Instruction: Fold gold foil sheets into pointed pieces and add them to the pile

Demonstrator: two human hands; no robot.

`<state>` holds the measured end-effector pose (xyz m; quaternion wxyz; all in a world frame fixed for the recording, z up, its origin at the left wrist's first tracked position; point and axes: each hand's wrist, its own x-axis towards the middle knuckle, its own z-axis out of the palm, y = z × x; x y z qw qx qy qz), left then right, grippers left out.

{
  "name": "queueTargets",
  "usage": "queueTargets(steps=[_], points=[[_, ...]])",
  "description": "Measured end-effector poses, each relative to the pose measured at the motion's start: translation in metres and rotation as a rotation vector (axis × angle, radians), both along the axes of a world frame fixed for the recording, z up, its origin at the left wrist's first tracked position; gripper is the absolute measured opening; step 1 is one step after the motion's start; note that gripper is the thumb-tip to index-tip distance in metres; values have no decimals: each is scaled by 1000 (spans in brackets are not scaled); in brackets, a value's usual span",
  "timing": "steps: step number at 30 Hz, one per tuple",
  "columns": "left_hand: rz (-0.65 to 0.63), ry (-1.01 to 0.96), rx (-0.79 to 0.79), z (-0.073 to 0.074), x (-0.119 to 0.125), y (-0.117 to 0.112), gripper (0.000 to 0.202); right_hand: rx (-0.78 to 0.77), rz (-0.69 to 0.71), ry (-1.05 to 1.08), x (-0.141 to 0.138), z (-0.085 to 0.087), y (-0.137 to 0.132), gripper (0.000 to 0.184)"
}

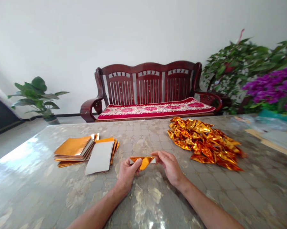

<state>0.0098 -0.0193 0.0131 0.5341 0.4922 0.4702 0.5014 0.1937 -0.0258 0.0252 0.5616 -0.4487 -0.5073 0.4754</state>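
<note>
Between my hands is a partly folded sheet of gold foil paper point(146, 162), its white backing showing at both ends. My left hand point(128, 171) pinches its left part, thumb on top. At the right end, my right hand point(170, 167) has its thumb and bent fingers against the paper's upper corner. To the left lie a stack of gold foil sheets point(73, 146) and a second stack with a white sheet point(100, 156) on top. A heap of folded gold foil pieces point(203, 140) lies to the right, beyond my right hand.
The table point(143, 203) has a glossy, patterned cover. Plastic wrapping point(267, 125) and flat card point(274, 143) lie at its right side. Behind it stands a wooden bench point(148, 84) with a red floral cushion point(155, 108). Potted plants flank the bench, and purple flowers point(272, 86) stand at right.
</note>
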Motion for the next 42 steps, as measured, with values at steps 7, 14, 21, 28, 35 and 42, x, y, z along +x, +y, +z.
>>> queueTargets(steps=[7,14,21,28,35,42], points=[[22,-57,-61,4,2,1,45,-69,118,123,-4,-4,0,38],[58,-26,-47,6,3,-1,42,-21,93,89,-7,0,-1,38],[40,-31,-16,8,4,-3,43,-40,39,102,-11,-1,0,39],[16,-38,-7,6,3,-2,45,-83,74,57,-12,0,-1,39],[24,79,46,3,2,-1,33,-45,13,-118,-10,2,-1,34],[39,-76,158,6,-9,-2,44,-90,-142,-54,-4,-5,4,40]])
